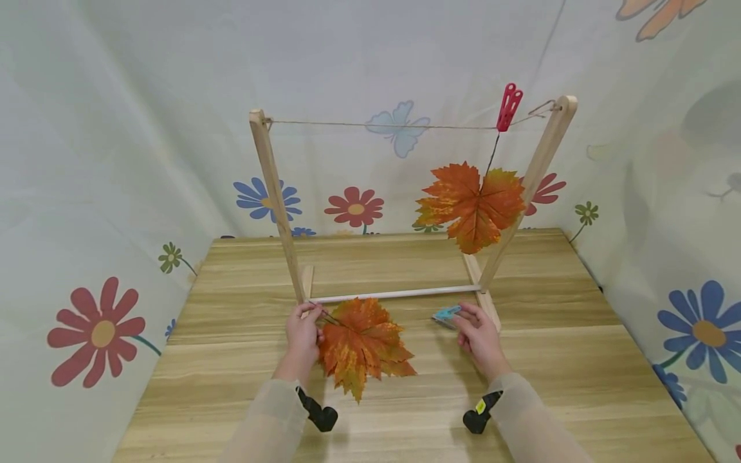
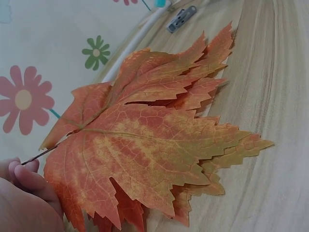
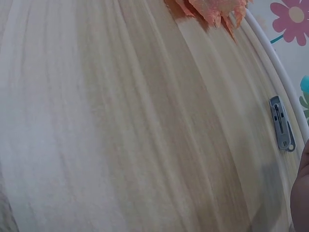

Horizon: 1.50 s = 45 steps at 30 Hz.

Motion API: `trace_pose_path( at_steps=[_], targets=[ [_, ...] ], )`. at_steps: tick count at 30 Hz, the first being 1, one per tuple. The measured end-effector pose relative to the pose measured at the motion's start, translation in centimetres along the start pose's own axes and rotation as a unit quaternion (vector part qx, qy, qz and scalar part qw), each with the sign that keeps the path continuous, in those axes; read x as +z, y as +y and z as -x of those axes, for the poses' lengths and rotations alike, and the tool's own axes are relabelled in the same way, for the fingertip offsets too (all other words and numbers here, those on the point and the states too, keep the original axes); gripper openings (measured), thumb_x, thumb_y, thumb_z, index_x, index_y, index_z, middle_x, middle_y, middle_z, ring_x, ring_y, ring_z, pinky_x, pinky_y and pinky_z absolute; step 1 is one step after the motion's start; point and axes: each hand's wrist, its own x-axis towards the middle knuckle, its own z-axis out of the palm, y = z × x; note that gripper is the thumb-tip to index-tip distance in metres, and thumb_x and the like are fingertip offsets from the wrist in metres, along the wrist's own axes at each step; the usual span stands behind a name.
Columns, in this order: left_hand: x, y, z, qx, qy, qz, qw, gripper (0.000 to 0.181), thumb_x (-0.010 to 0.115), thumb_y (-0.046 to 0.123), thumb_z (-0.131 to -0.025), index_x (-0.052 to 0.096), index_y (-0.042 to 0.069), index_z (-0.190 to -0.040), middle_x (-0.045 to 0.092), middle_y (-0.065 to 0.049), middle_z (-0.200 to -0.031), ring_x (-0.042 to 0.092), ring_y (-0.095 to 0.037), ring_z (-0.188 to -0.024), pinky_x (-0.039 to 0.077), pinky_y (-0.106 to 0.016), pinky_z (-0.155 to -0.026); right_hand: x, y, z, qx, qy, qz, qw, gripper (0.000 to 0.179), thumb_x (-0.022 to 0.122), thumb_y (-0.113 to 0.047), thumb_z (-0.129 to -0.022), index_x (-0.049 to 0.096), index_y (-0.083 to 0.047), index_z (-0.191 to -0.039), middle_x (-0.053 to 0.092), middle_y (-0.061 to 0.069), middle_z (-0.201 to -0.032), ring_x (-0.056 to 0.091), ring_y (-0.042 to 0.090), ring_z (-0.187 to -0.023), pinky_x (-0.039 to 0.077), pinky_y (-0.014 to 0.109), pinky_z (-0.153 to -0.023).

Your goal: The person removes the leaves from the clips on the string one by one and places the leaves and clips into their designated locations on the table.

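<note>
My left hand [image 1: 303, 334] pinches the dark, thin stem of orange-red artificial maple leaves [image 1: 363, 344]. In the left wrist view the leaves [image 2: 140, 140] overlap in layers, edges tipped yellow-green. Toward the right, my right hand [image 1: 479, 337] holds a light blue clothespin [image 1: 447, 312] between thumb and fingers. A grey clothespin [image 3: 282, 123] lies on the table just past that hand. Higher up, a red clothespin [image 1: 509, 108] grips the string [image 1: 382, 124], and another orange maple leaf [image 1: 476, 204] hangs from it by its stem.
A wooden frame with a left post [image 1: 276, 206] and a right post [image 1: 529, 193] stands on the wood-grain table [image 1: 393, 424], the string tied between their tops. A white rod [image 1: 399, 294] joins the posts low down. Behind hangs a flower-printed cloth [image 1: 359, 58].
</note>
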Motion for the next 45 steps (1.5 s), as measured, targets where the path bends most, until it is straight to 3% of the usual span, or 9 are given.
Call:
trace_pose_path(
  at_steps=[8, 19, 40, 45],
  targets=[
    [-0.5, -0.5, -0.1, -0.009, 0.002, -0.002, 1.0, 0.015, 0.059, 0.007, -0.091, 0.05, 0.002, -0.102, 0.062, 0.001, -0.073, 0.037, -0.003, -0.033, 0.032, -0.018, -0.033, -0.1, 0.8, 0.4, 0.013, 0.002, 0.014, 0.9998, 0.048, 0.06, -0.006, -0.09, 0.04, 0.003, -0.132, 0.054, 0.01, -0.113, 0.045, 0.008, -0.047, 0.033, 0.019, -0.041],
    [-0.9, -0.8, -0.2, -0.037, 0.009, 0.003, 0.9993, 0.016, 0.06, 0.014, -0.092, 0.048, 0.009, -0.102, 0.064, 0.006, -0.072, 0.043, -0.003, -0.035, 0.037, -0.018, -0.034, -0.3, 1.7, 0.7, 0.013, -0.009, -0.009, 0.9998, 0.049, 0.06, -0.004, -0.088, 0.04, 0.002, -0.133, 0.053, 0.015, -0.118, 0.044, 0.009, -0.048, 0.032, 0.018, -0.041],
    [-1.3, -1.0, -0.7, -0.068, 0.003, -0.011, 0.9976, 0.012, 0.057, 0.012, -0.093, 0.05, 0.007, -0.101, 0.059, -0.002, -0.081, 0.052, -0.012, -0.043, 0.048, -0.025, -0.042, -0.3, 2.5, 0.9, 0.028, -0.021, 0.029, 0.999, 0.041, 0.061, -0.002, -0.088, 0.048, -0.001, -0.127, 0.055, 0.017, -0.115, 0.044, 0.011, -0.05, 0.034, 0.019, -0.042],
    [-1.4, -1.3, -0.8, -0.073, 0.007, -0.006, 0.9973, 0.014, 0.056, 0.013, -0.094, 0.051, 0.004, -0.103, 0.059, -0.004, -0.082, 0.054, -0.013, -0.045, 0.05, -0.027, -0.044, -0.5, 2.6, 0.9, 0.035, -0.025, 0.065, 0.997, 0.042, 0.063, -0.005, -0.088, 0.049, -0.002, -0.127, 0.054, 0.019, -0.119, 0.045, 0.011, -0.051, 0.037, 0.02, -0.044]
  ],
)
